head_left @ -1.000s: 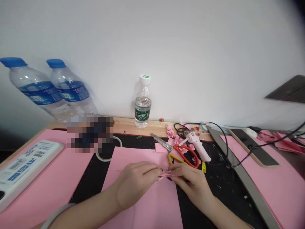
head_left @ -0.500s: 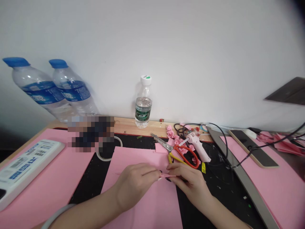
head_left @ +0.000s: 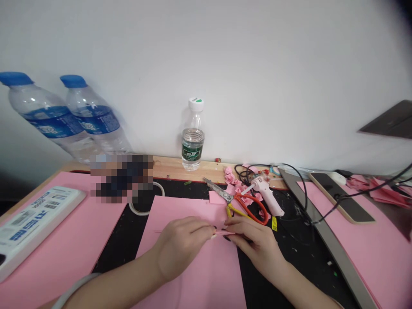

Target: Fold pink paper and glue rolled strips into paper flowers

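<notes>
Between my two hands is a thin folded strip of pink paper (head_left: 221,232), seen nearly edge-on. My left hand (head_left: 185,242) pinches it with thumb and fingertips, and a bit of its thin edge sticks out left of that hand. On the right end, my right hand (head_left: 254,240) closes thumb and fingers on the same strip. Both hands are over a large pink paper sheet (head_left: 202,274) lying on a black mat (head_left: 128,236). Just beyond my right hand lie scissors (head_left: 236,201) with red and yellow handles.
Behind the scissors are a pink glue gun (head_left: 267,195) and crumpled pink paper bits (head_left: 229,176). A water bottle (head_left: 192,148) stands by the wall. A white box (head_left: 41,227) lies left on pink sheets; a phone (head_left: 343,197) lies right. Black cables (head_left: 302,184) cross there.
The view has shifted slightly. My fingers have pressed the pink paper strip flatter, its layers now closer together; both hands keep their hold.
</notes>
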Tool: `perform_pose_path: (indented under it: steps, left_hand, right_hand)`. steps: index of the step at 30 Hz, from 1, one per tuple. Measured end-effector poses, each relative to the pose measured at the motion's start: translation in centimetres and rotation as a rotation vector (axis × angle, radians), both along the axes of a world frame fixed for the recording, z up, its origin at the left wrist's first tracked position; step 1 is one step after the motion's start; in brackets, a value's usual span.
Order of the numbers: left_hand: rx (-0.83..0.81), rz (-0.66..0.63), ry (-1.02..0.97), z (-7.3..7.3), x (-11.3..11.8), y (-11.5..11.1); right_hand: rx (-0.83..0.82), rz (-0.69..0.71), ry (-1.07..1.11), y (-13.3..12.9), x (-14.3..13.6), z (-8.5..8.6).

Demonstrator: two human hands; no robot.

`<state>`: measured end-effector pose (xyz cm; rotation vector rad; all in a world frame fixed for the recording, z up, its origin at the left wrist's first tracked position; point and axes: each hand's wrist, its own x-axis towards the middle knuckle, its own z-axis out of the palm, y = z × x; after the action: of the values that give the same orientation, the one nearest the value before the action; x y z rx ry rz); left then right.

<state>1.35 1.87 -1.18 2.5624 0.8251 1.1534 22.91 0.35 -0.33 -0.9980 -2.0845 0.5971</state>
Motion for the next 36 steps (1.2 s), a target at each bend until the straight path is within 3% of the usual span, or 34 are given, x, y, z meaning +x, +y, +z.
perform_pose_path:
  steps: [19,36]
  left_hand:
    - [-0.006,-0.003,0.029,-0.40,-0.21,0.15]
    - [-0.062,-0.004,0.073,-0.63,-0.27,0.27]
  right_hand:
    - [0.032,0.034,-0.067,0.02,0.19,0.44]
    - [0.014,-0.030,-0.092,0.01,0.10,0.39]
